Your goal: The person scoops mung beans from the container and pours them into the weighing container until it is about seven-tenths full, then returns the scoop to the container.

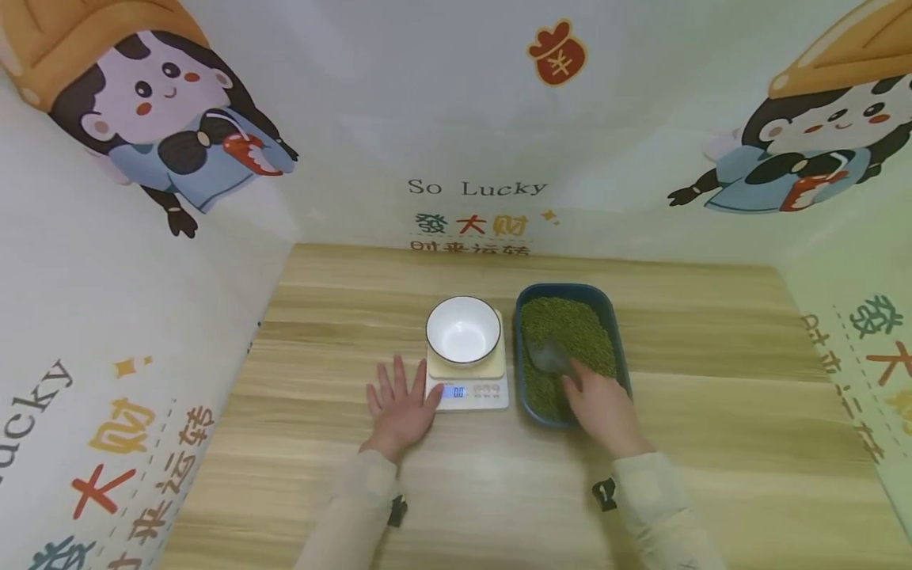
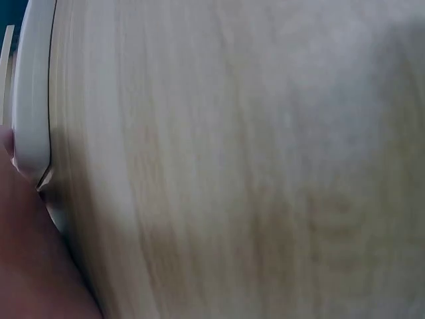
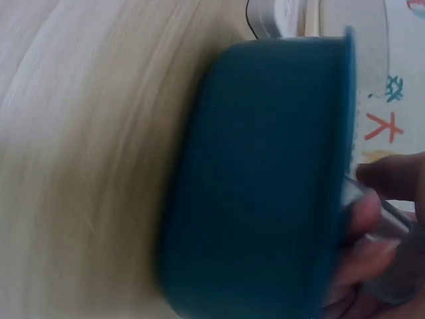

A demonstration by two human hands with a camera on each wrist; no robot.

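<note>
My right hand (image 1: 602, 408) grips the handle of a grey scoop (image 1: 549, 356), whose head lies among small green beans (image 1: 570, 317) in a deep blue tub (image 1: 618, 348). In the right wrist view the tub's outer wall (image 3: 259, 166) hides the scoop's head; curled fingers (image 3: 365, 266) show round its shiny handle (image 3: 392, 222). To the left, a white kitchen scale (image 1: 473, 402) carries a white dark-rimmed bowl (image 1: 463, 328), and its display reads 0.0. My left hand (image 1: 400, 413) lies with fingers spread, its thumb at the scale's front left corner.
Scale and tub stand side by side with a narrow gap between them. A wood-grain tabletop (image 1: 712, 412) reaches back to a printed white wall (image 1: 356, 198), with similar walls at both sides. A small black item (image 1: 604, 494) sits by each wrist.
</note>
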